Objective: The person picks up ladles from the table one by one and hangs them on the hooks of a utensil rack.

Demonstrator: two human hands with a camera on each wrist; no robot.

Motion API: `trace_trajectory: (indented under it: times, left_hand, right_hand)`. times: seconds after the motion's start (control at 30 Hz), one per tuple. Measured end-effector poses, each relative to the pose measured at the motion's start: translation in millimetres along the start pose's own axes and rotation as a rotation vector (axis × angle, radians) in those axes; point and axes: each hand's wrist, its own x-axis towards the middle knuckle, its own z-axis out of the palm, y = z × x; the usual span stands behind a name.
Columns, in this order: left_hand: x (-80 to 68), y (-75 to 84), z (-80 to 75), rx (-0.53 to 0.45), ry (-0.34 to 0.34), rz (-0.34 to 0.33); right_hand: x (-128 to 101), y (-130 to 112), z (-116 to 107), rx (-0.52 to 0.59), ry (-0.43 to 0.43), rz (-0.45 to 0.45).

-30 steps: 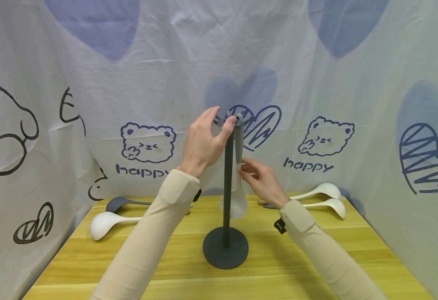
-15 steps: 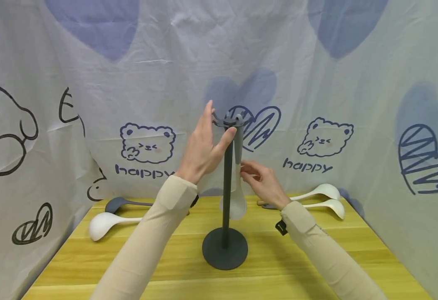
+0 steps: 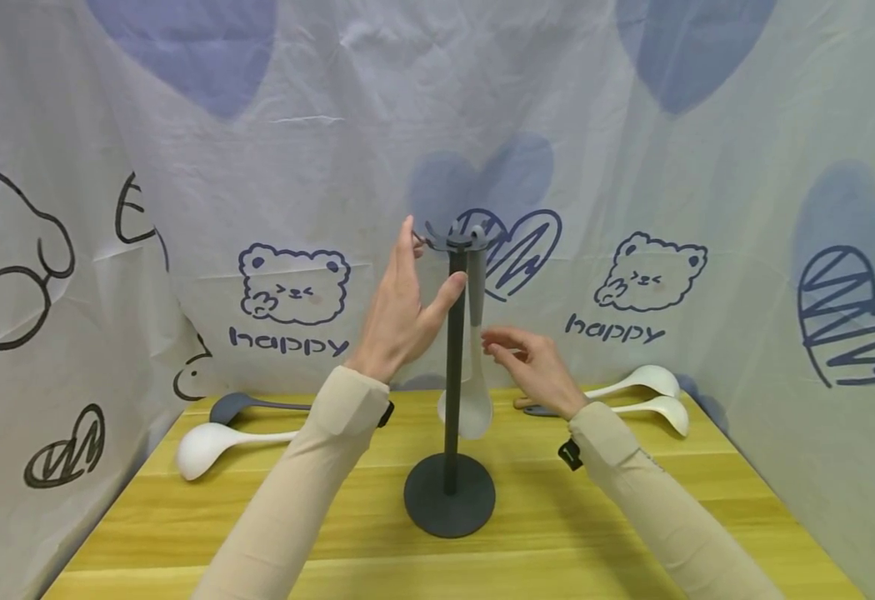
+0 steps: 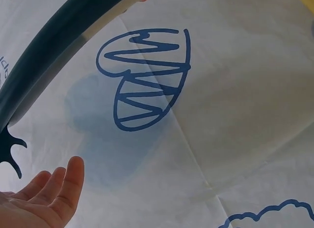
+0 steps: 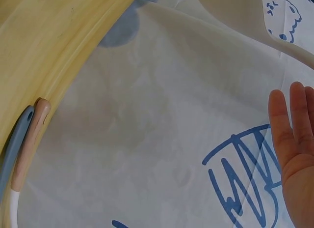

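Both hands spread beside a spoon hanging on a dark stand

Head view: left hand [image 3: 400, 312] is held up with straight fingers, thumb just beside the stand [image 3: 452, 375] near its hooked top, gripping nothing; right hand [image 3: 531, 367] is relaxed and spread just right of the hanging pale spoon [image 3: 471, 392], apart from it as far as I can tell. More spoons lie on the wooden table [image 3: 542, 533]: a white spoon [image 3: 208, 446] and a grey spoon [image 3: 238, 406] at left, two white spoons [image 3: 651, 392] at right. Left wrist view: straight fingers [image 4: 66, 184], and the spoon handle [image 4: 54, 46] passing above. Right wrist view: flat fingers [image 5: 289, 120] against the printed cloth [image 5: 162, 120]. The spoon looks light, stiff, smooth plastic, probably free to swing; best pinched on the handle below the hook.
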Motion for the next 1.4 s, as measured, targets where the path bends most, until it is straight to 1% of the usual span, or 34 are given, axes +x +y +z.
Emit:
trace_trajectory:
  times: [0.2, 0.4, 0.57, 0.63, 0.8, 0.9, 1.0, 1.1, 1.23, 1.4]
  left_hand:
    - [-0.3, -0.2, -0.5, -0.006, 0.002, 0.004]
    - [-4.3, -5.9, -1.2, -0.024, -0.004, -0.009]
    - [-8.2, -11.1, -0.5, -0.029, -0.007, -0.012]
    - [-10.6, -12.5, -0.2, -0.039, -0.009, -0.016]
    - [-19.1, -17.1, 1.0, -0.079, 0.005, -0.022]
    - [-25.3, -21.7, 2.2, -0.1, 0.014, -0.016]
    - [-32.7, -25.7, 3.5, -0.112, 0.011, -0.025]
    - [-40.5, -28.9, 5.4, -0.12, 0.008, -0.039]
    - [-49.1, -32.4, 8.5, -0.111, 0.006, -0.032]
    - [-60.0, -36.1, 14.6, -0.104, 0.0, -0.025]
  right_hand:
    - [-2, 2, -1, -0.028, -0.004, 0.005]
    - [-5, 6, -4, -0.033, -0.005, -0.002]
    - [-7, 15, -5, -0.02, -0.004, 0.01]
    - [-8, 18, -6, -0.02, -0.003, 0.027]
    - [-13, 26, -9, -0.036, -0.004, 0.081]
    - [-17, 32, -11, -0.053, -0.001, 0.103]
    - [-21, 40, -13, -0.074, 0.013, 0.117]
    - [-23, 48, -15, -0.124, 0.036, 0.15]
    - [-26, 57, -20, -0.201, 0.075, 0.208]
    - [-31, 69, -28, -0.268, 0.112, 0.222]
